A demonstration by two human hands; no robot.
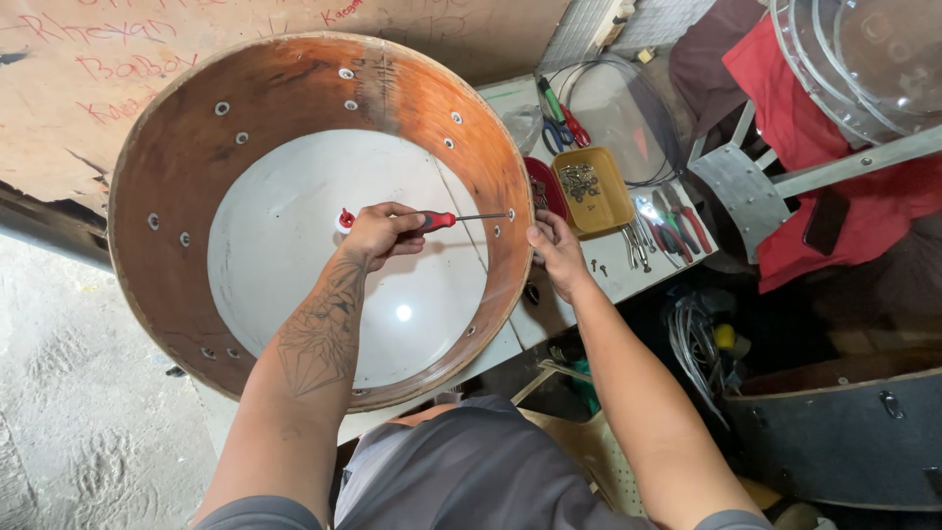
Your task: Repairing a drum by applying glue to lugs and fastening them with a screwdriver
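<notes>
Item: drum shell (196, 147), on bench before me. My left hand (378, 234) grips screwdriver (446, 219), tip at wall hole; my right hand (554, 250) presses outside, fingers curled. Step: fastening hardware. Next likely needs steady turning.

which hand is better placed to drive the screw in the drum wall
Left, likely: the left hand already holds the screwdriver, tip at the drum shell wall. The right hand only steadies outside.

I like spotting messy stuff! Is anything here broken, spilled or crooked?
Nothing looks broken. A few loose screws lie scattered on the white table beside the yellow tray instead of in it. The left hand holds a red screwdriver inside the wooden drum shell; the right hand steadies its rim.
</notes>
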